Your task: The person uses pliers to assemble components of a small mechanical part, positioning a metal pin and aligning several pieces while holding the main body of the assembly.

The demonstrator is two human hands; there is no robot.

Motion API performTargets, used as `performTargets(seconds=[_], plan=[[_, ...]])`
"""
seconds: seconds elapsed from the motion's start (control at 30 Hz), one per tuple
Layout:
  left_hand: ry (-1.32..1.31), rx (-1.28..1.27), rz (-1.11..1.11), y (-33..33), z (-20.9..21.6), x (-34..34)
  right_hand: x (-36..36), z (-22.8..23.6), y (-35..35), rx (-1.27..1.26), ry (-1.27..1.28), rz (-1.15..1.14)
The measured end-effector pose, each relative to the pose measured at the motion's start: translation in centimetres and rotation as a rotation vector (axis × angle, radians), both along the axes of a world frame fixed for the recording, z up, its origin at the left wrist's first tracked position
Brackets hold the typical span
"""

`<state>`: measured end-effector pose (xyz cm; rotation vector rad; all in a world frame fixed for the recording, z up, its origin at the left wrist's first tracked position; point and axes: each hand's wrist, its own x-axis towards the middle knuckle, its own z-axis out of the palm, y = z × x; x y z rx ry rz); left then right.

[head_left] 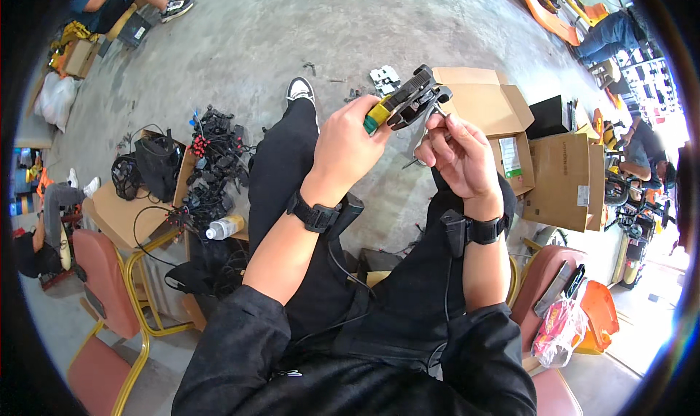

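Observation:
My left hand [343, 140] is closed around a hand tool with a black head and a yellow-and-green grip [378, 115], held up above the floor between my knees. Its black head [417, 95] points up and to the right, toward my other hand. My right hand [464, 153] pinches a thin grey cable-like piece [430, 118] beside that head. One end of this piece hangs below the fingers; whether its upper end sits inside the tool's jaws, I cannot tell. Both wrists wear black straps with small black boxes.
At the left, a tangled heap of black parts and cables [217, 150] lies near an open carton [120, 215] and a bottle [224, 228]. Cardboard boxes [558, 179] stand at the right. White pieces [384, 78] lie ahead on the floor. Chairs [109, 274] flank me; other people sit farther off.

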<state>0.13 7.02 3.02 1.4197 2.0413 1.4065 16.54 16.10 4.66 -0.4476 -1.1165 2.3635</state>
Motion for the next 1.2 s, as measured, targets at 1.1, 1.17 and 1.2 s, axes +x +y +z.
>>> performTargets(seconds=[1.1,1.17,1.2], plan=[[-0.27,-0.129,-0.03,-0.2,1.0,-0.2,-2.0,0.9,-1.5,1.517,-0.596,-0.518],[-0.25,-0.135,-0.026,-0.3,1.0,-0.2,-2.1,1.0,-1.5,1.665,-0.629,-0.549],[-0.263,-0.128,-0.029,-0.3,1.0,-0.3,-2.1,1.0,-1.4,1.7,-0.623,-0.559]])
